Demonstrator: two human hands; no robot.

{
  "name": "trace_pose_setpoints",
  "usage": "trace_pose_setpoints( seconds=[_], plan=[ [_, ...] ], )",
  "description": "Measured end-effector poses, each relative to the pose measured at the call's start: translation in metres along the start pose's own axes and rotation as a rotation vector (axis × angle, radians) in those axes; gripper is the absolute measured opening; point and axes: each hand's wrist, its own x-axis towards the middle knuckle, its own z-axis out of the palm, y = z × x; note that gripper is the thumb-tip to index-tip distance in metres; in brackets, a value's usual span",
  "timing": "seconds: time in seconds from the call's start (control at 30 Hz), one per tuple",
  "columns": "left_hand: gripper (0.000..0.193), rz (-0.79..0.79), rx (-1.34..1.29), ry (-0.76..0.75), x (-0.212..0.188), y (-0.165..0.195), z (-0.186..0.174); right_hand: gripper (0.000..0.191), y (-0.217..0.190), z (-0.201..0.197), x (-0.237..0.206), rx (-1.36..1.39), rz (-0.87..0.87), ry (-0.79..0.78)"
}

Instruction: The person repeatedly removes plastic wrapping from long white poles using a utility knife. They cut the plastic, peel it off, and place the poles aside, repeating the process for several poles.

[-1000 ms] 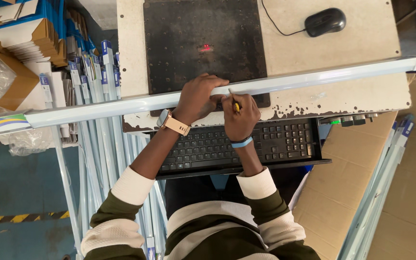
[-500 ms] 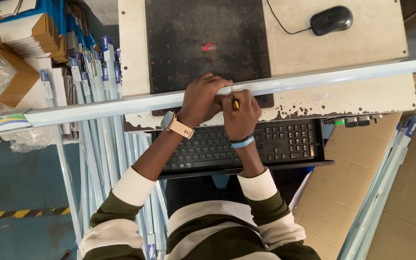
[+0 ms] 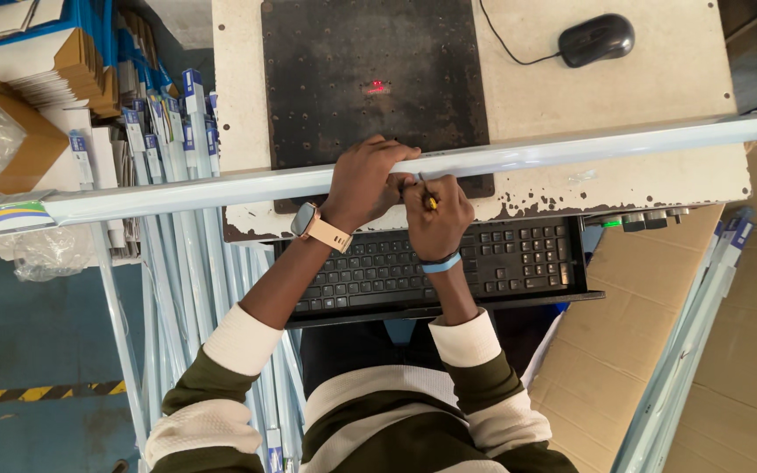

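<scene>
A long pale tube (image 3: 571, 151) lies crosswise over the bench, running from the left shelving to the right edge of the view, above the keyboard (image 3: 449, 263) and across the lower edge of a dark plate (image 3: 370, 52). The left hand (image 3: 363, 182) curls over the tube near its middle, fingers wrapped over the top and holding it. Just beside it, the right hand (image 3: 437, 210) is closed narrowly around a small yellow-tipped tool (image 3: 428, 200), whose point meets the tube next to the left fingers. The two hands nearly touch.

The left wrist carries a watch (image 3: 307, 219) on a tan strap; the right wrist has a light blue band (image 3: 442, 262). A small red light spot (image 3: 377, 87) shows on the plate. A black mouse (image 3: 596, 39) sits on the worn tabletop (image 3: 624, 96) to the upper right, well apart from the hands. More tubes in sleeves (image 3: 177, 263) stand at the left, beside cardboard boxes (image 3: 19, 131). Flat cardboard (image 3: 624, 350) lies at the right.
</scene>
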Motion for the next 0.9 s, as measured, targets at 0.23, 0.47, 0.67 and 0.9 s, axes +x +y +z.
trace_pose_setpoints(
  seconds=[0.23,0.47,0.67,0.9],
  plan=[
    [0.034,-0.119,-0.015,-0.047,0.004,0.009,-0.005,0.007,0.023,-0.014,0.012,0.053,0.059,0.147],
    [0.029,-0.060,-0.004,-0.014,0.002,0.007,-0.004,0.013,0.021,-0.030,0.023,-0.045,0.068,0.098],
    [0.031,-0.094,-0.030,-0.020,0.002,0.005,-0.003,0.014,0.017,-0.026,0.023,-0.045,0.067,0.101],
    [0.033,-0.109,-0.023,-0.010,0.002,0.006,-0.003,0.015,0.018,-0.025,0.021,-0.078,-0.023,0.077]
  ],
)
